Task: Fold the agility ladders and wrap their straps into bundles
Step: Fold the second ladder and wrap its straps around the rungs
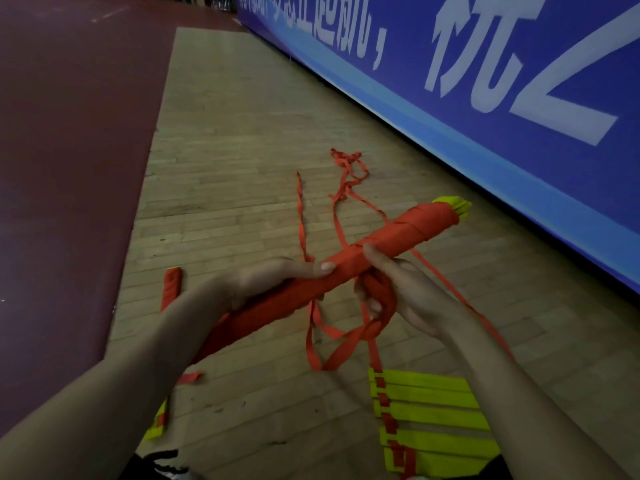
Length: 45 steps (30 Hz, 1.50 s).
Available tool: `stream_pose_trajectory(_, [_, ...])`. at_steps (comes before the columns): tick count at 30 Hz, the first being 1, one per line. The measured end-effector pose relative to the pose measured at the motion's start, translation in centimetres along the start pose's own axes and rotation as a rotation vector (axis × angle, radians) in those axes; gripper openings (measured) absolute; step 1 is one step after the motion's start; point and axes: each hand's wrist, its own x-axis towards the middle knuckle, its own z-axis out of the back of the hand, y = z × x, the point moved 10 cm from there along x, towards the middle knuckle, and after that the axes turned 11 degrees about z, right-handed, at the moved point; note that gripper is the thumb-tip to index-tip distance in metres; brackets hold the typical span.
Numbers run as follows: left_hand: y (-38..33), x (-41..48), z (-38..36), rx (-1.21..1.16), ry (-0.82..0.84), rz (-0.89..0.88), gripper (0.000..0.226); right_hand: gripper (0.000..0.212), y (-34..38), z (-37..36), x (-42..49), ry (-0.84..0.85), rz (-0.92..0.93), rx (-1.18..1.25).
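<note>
step: wrapping strap (349, 336) around folded ladder bundle (346, 271) | left hand (273, 282) gripping bundle | right hand (398, 289) pinching strap loop | next: pulling it taut

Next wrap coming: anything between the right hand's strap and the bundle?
Nothing visible does. The right hand holds the strap just beneath the bundle, which the left hand grips; the strap's slack hangs below.

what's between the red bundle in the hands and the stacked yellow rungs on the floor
In the head view, loose loops of red strap hang from the bundle down toward the yellow rungs, over bare wooden floor.
</note>
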Motion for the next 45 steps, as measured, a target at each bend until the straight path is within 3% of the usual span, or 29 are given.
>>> stream_pose_trajectory(4, [-0.6, -0.6, -0.1, -0.052, 0.032, -0.023, 0.028, 0.020, 0.1, 0.5, 0.1, -0.018, -0.014, 0.024])
stream_pose_trajectory(7, [-1.2, -1.7, 0.0, -0.074, 0.006, -0.002, 0.026, 0.027, -0.5, 1.6, 0.5, -0.079, -0.046, -0.090])
stream_pose_trajectory(13, [-2.7, -3.2, 0.6, -0.001, -0.132, 0.016, 0.056, 0.050, -0.8, 2.9, 0.9, -0.205, -0.044, -0.183])
stream_pose_trajectory(21, [-3.0, -3.9, 2.1, 0.133, -0.250, 0.015, 0.060, 0.032, -1.9, 0.9, 0.0, 0.014, -0.157, -0.049])
stream_pose_trajectory(29, [-3.3, -4.5, 3.7, 0.127, -0.342, -0.003, 0.067, 0.034, -1.4, -0.9, -0.4, 0.170, -0.074, 0.048])
stream_pose_trajectory(34, [-3.3, -4.4, 4.7, 0.146, -0.476, -0.022, 0.047, 0.036, -1.0, -0.1, 0.3, 0.049, -0.027, 0.060])
stream_pose_trajectory(41, [-3.8, -4.0, 3.9, 0.305, -0.545, -0.070, 0.049, 0.040, -0.4, 0.8, 0.7, -0.100, 0.055, 0.029])
stream_pose_trajectory(45, [-4.2, -3.8, 2.9, 0.376, -0.607, -0.127, 0.045, 0.053, 0.1, 1.4, 0.9, -0.191, 0.083, -0.083])
